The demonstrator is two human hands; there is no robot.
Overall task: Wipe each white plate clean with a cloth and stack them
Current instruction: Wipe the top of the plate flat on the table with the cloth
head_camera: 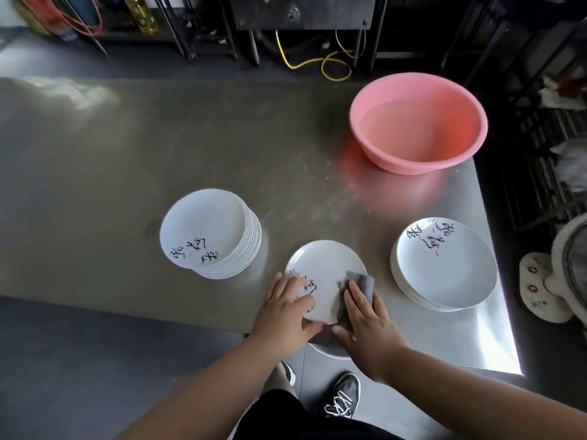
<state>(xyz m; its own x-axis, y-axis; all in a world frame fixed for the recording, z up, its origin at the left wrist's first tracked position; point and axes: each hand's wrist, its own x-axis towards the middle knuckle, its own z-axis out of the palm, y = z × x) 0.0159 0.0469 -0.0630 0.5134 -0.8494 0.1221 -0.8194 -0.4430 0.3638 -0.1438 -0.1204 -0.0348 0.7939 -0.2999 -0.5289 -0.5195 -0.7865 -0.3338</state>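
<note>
Item: white plate point(327, 274), round, calligraphy print on the near-left of its face. It lies at the near edge of the steel surface point(127, 154), directly ahead of both hands and between the two stacks.

Left hand point(286, 309): fingers spread and nearly straight, pressing on the plate's left portion over the print; thumb at the near rim. It holds nothing closed in its grip.

Right hand point(365, 315): flat, fingers straight, pressing the grey cloth point(355, 290) onto the plate's right portion. The cloth overhangs the right rim.

Left stack point(219, 236): tall pile of like plates, just left of the worked plate, apart from it.

Right stack point(444, 265): low pile, to the right, near the surface's right edge.

Pink basin point(419, 122): far right of the surface, apparently holding water.

Judgement: wiping is under way. Being round, the plate has no long axis to align. The low stack lies on the right hand's side, the tall one on the left hand's; which pile receives wiped plates cannot be told for certain, though the low one seems likelier.
</note>
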